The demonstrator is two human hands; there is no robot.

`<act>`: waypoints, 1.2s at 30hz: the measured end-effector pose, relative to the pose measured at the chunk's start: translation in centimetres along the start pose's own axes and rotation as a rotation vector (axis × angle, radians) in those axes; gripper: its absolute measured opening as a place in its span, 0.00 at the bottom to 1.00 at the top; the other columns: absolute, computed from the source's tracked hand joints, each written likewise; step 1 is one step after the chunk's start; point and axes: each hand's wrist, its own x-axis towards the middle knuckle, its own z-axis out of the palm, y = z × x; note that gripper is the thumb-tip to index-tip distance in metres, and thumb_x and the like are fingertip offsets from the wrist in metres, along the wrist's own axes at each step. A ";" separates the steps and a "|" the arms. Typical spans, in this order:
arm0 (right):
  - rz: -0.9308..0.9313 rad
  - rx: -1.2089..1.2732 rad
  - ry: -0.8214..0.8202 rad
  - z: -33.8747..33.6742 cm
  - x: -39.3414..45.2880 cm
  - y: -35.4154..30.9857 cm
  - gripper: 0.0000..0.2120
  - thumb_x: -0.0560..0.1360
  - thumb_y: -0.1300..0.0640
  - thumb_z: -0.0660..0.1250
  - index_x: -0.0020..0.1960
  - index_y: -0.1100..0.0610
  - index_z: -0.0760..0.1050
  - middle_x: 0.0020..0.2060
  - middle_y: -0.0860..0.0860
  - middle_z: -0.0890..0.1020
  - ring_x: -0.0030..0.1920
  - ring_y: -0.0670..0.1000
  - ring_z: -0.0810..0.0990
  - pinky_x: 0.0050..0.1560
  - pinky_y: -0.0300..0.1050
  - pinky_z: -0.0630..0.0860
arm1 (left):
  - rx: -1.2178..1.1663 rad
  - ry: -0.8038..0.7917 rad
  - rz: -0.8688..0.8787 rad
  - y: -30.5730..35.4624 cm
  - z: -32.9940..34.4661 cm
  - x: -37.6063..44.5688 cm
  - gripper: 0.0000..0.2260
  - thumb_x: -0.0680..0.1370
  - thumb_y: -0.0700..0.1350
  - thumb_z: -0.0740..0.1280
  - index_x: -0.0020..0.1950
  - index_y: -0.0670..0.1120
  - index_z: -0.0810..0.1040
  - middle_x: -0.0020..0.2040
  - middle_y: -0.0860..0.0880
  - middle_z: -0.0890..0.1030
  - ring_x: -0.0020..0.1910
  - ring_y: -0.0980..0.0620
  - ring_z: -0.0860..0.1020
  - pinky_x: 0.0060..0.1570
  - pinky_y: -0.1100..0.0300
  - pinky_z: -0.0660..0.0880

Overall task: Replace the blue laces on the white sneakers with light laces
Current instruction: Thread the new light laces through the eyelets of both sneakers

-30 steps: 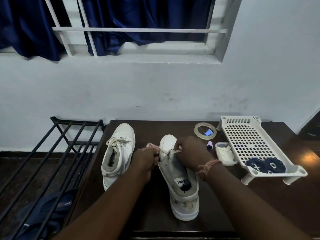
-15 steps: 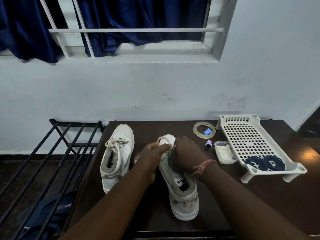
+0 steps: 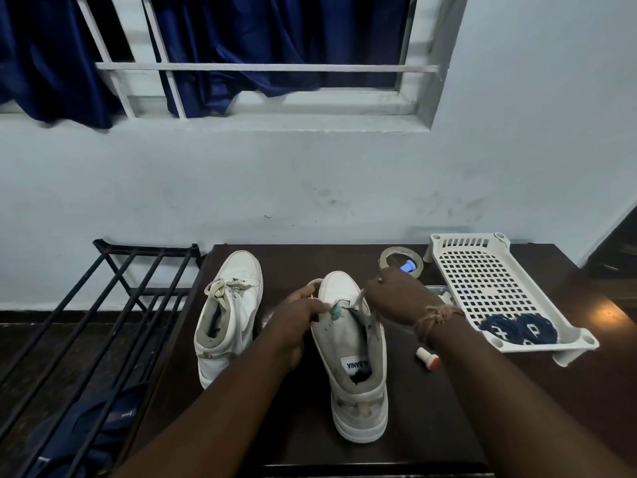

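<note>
- Left hand [image 3: 299, 310] and right hand [image 3: 396, 294] each pinch an end of the light flat lace [image 3: 360, 300] in a tight grip, over the white high-top sneaker [image 3: 355, 357].
- Sneaker stands on the dark wooden table [image 3: 431, 426], below a pale wall [image 3: 310, 184].

I am observing a dark wooden table [image 3: 431, 408] bearing two white sneakers [image 3: 355, 360], a tape roll [image 3: 401, 257], a perforated white tray [image 3: 489, 291] and a small red-capped tube [image 3: 427, 357].

Laces [image 3: 518, 328] in tray [image 3: 482, 270], right of sneakers [image 3: 351, 353]
</note>
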 end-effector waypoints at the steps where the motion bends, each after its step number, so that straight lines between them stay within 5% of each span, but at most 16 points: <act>1: -0.001 -0.020 -0.004 0.4 0.0 0.1 0.09 0.76 0.56 0.59 0.39 0.58 0.70 0.35 0.52 0.74 0.40 0.56 0.75 0.43 0.45 0.70 | -0.040 0.058 0.009 0.1 0.0 0.1 0.21 0.74 0.31 0.66 0.66 0.41 0.78 0.45 0.41 0.82 0.39 0.47 0.78 0.38 0.57 0.74; 3: -0.008 -0.065 -0.016 0.8 0.0 0.1 0.09 0.75 0.55 0.60 0.39 0.58 0.71 0.35 0.51 0.75 0.43 0.57 0.74 0.49 0.50 0.68 | -0.162 0.144 0.028 0.5 -0.3 0.4 0.16 0.79 0.32 0.64 0.66 0.39 0.77 0.45 0.45 0.81 0.40 0.50 0.77 0.37 0.60 0.72; 5: 0.004 -0.090 -0.068 0.9 -0.2 -0.2 0.10 0.76 0.54 0.59 0.44 0.60 0.74 0.40 0.54 0.76 0.43 0.57 0.74 0.46 0.47 0.71 | -0.333 0.156 0.037 1.2 -0.7 0.3 0.13 0.81 0.35 0.64 0.65 0.42 0.76 0.51 0.47 0.81 0.54 0.48 0.80 0.51 0.57 0.75; 9: -0.018 -0.022 0.007 0.9 -0.2 -0.1 0.10 0.76 0.54 0.60 0.39 0.59 0.70 0.34 0.53 0.74 0.38 0.55 0.72 0.41 0.45 0.68 | -0.576 0.240 0.158 2.9 -1.2 0.1 0.21 0.82 0.33 0.62 0.73 0.47 0.70 0.58 0.46 0.78 0.62 0.46 0.76 0.64 0.51 0.72; 14: -0.051 0.018 0.032 0.9 0.3 0.3 0.09 0.73 0.53 0.61 0.37 0.57 0.72 0.34 0.50 0.77 0.39 0.54 0.77 0.45 0.46 0.71 | 0.068 0.186 0.090 1.9 0.4 -1.4 0.16 0.80 0.33 0.59 0.61 0.46 0.81 0.38 0.49 0.79 0.29 0.56 0.75 0.30 0.63 0.72; 17: -0.125 0.155 0.096 0.1 -0.5 -0.4 0.09 0.76 0.51 0.65 0.46 0.55 0.78 0.40 0.50 0.83 0.41 0.48 0.81 0.45 0.44 0.76 | 0.203 0.094 0.252 2.4 1.4 -1.9 0.12 0.79 0.36 0.67 0.60 0.45 0.83 0.48 0.45 0.87 0.43 0.50 0.84 0.45 0.56 0.80; 20: -0.278 0.510 0.111 -0.8 -1.4 -1.8 0.07 0.79 0.55 0.63 0.50 0.56 0.79 0.36 0.49 0.84 0.36 0.44 0.81 0.42 0.45 0.77 | 0.296 -0.122 0.413 4.2 2.2 -2.5 0.21 0.77 0.34 0.69 0.68 0.50 0.78 0.60 0.48 0.84 0.60 0.51 0.82 0.61 0.53 0.78; 24: -0.342 1.055 0.016 -1.3 -1.0 -2.7 0.20 0.76 0.75 0.55 0.62 0.62 0.76 0.42 0.56 0.81 0.38 0.53 0.79 0.35 0.38 0.74 | 0.460 -0.181 0.570 4.9 2.8 -3.4 0.24 0.76 0.36 0.73 0.68 0.54 0.77 0.53 0.52 0.86 0.57 0.52 0.83 0.60 0.53 0.79; 28: -0.384 0.958 0.056 -1.3 -0.8 -2.2 0.23 0.73 0.76 0.56 0.60 0.60 0.80 0.43 0.55 0.82 0.35 0.47 0.74 0.34 0.35 0.71 | 0.577 0.001 0.619 4.9 2.3 -3.3 0.09 0.78 0.39 0.71 0.54 0.50 0.87 0.46 0.54 0.87 0.47 0.54 0.85 0.56 0.52 0.79; 32: -0.316 0.507 0.193 -0.8 -0.1 -0.4 0.08 0.76 0.60 0.70 0.54 0.52 0.82 0.43 0.48 0.84 0.41 0.45 0.81 0.44 0.36 0.77 | 0.190 0.079 0.457 6.3 2.3 -3.9 0.07 0.80 0.39 0.68 0.54 0.44 0.85 0.40 0.48 0.84 0.30 0.56 0.77 0.34 0.61 0.76; 34: -0.295 0.360 0.078 0.0 0.0 0.4 0.12 0.72 0.53 0.75 0.54 0.49 0.80 0.46 0.48 0.83 0.46 0.47 0.82 0.50 0.42 0.78 | 0.075 -0.006 0.415 7.3 2.2 -4.1 0.09 0.81 0.37 0.66 0.59 0.42 0.83 0.48 0.46 0.86 0.33 0.57 0.78 0.33 0.62 0.77; 36: -0.289 0.297 -0.006 0.8 0.1 0.4 0.14 0.70 0.49 0.77 0.53 0.49 0.79 0.45 0.49 0.83 0.46 0.49 0.83 0.50 0.46 0.79 | -0.101 -0.111 0.390 8.0 2.1 -4.2 0.12 0.82 0.34 0.64 0.63 0.42 0.80 0.55 0.44 0.86 0.46 0.53 0.84 0.45 0.61 0.81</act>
